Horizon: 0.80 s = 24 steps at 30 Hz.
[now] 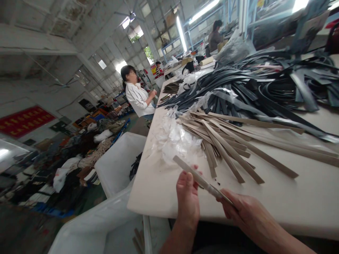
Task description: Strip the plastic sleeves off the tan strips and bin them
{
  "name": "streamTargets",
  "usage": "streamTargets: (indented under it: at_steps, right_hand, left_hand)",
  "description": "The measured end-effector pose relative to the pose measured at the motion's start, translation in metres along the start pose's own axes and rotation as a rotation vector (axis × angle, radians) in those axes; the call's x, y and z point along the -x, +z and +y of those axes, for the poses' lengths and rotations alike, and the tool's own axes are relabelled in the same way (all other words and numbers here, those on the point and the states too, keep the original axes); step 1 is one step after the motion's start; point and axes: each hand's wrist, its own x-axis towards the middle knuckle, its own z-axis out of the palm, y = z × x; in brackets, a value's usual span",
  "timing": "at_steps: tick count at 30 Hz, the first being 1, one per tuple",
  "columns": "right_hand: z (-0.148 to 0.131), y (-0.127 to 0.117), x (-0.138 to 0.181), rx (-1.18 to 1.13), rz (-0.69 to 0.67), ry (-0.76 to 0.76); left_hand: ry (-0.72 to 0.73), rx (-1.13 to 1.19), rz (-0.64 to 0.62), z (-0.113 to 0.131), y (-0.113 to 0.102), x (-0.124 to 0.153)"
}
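Observation:
A narrow grey-beige strip (203,181) slants between both hands above the table's front edge. My left hand (188,192) pinches it near its upper end, thumb on top. Lower down, my right hand (239,206) is closed round the other part of the same strip, and its fingers hide that end. Just beyond my hands lies a loose pile of similar beige strips (225,141), fanned out over the table. Crumpled clear plastic (177,139) sits to the left of the pile.
Long black strips (238,83) heap across the far and right part of the white table (156,183). White bins (122,155) stand along its left side, one with beige strips inside. A person in a white top (137,97) stands beyond the left edge; others are farther back.

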Motion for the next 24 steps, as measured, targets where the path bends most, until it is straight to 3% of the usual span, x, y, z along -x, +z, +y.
streamTargets:
  at_steps: [3, 8, 13, 16, 20, 24]
  right_hand:
    - [0.002, 0.004, 0.001, -0.016, 0.016, -0.008]
    - [0.008, 0.010, 0.001, -0.056, 0.035, -0.053]
    - [0.004, 0.010, 0.002, -0.006, 0.024, -0.030]
    - [-0.002, 0.007, -0.001, -0.024, 0.029, -0.050]
    - [-0.002, 0.006, 0.000, -0.058, 0.014, -0.089]
    - [0.003, 0.009, 0.003, -0.021, -0.016, -0.069]
  left_hand:
    - [0.028, 0.013, 0.056, 0.001, 0.000, -0.003]
    - [-0.092, -0.061, -0.062, -0.008, 0.001, 0.008]
    - [0.036, 0.044, 0.035, 0.015, 0.001, -0.007]
    - [-0.042, 0.051, 0.066, 0.010, 0.003, -0.003]
    - [-0.157, 0.046, -0.012, -0.003, 0.002, 0.010]
    - [-0.038, 0.109, 0.008, 0.014, -0.003, -0.003]
